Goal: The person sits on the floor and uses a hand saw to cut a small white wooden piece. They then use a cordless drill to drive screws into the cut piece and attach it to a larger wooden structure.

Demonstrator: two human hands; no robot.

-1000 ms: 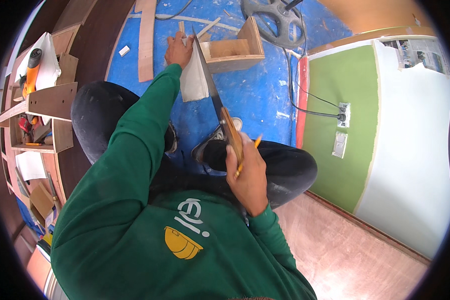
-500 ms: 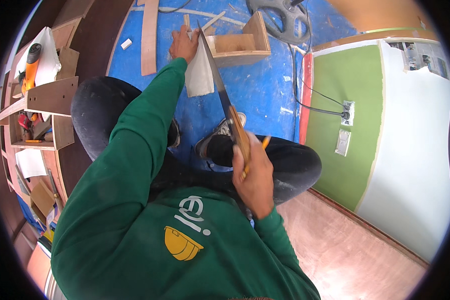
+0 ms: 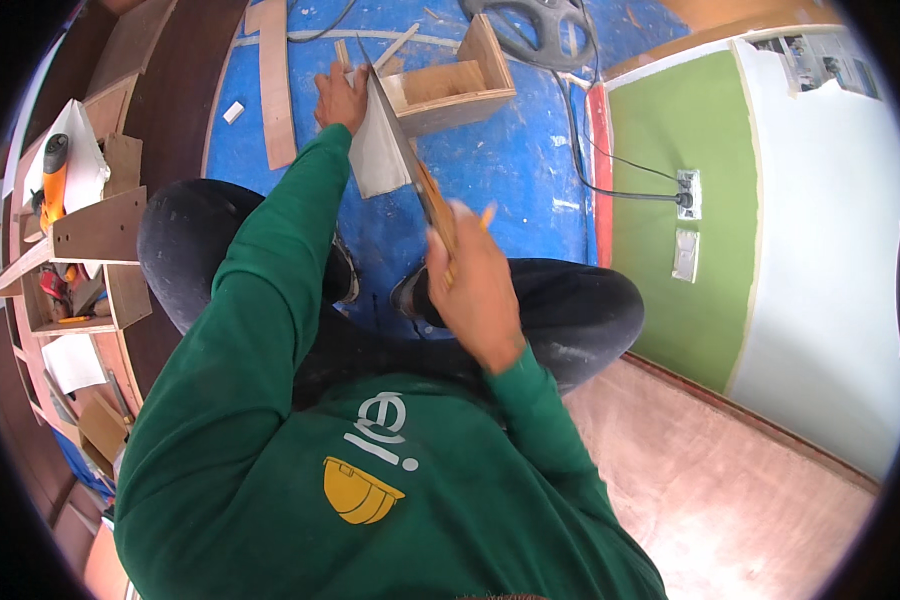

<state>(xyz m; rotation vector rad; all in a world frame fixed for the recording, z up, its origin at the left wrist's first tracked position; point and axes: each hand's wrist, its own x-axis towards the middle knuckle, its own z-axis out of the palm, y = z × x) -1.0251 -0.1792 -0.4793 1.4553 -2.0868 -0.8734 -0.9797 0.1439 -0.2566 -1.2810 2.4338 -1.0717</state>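
My right hand (image 3: pixel 478 290) is closed round the wooden handle (image 3: pixel 434 205) of a handsaw. A yellow pencil (image 3: pixel 488 215) sticks out from the same hand. The saw's thin blade (image 3: pixel 388 115) slants away to the upper left, its far end beside my left hand. With bent fingers, my left hand (image 3: pixel 341 102) presses down on a narrow wooden strip (image 3: pixel 342 52), whose end shows past the fingertips; the rest is hidden. A pale flat board (image 3: pixel 378 165) lies under the blade, next to the left hand. Right of the blade stands an open plywood box (image 3: pixel 460 112).
Blue sheeting (image 3: pixel 530 170) covers the floor. A long wooden plank (image 3: pixel 276 100) and a small white block (image 3: pixel 233 112) lie left. A grey wheel-like base (image 3: pixel 540 35) and black cables (image 3: pixel 580 150) are far right. Shelves at left hold an orange-and-black power tool (image 3: pixel 54 185).
The right hand and saw have moved forward and left, the blade sliding farther past the left hand. The whole view has shifted slightly. The left hand keeps its place on the strip.
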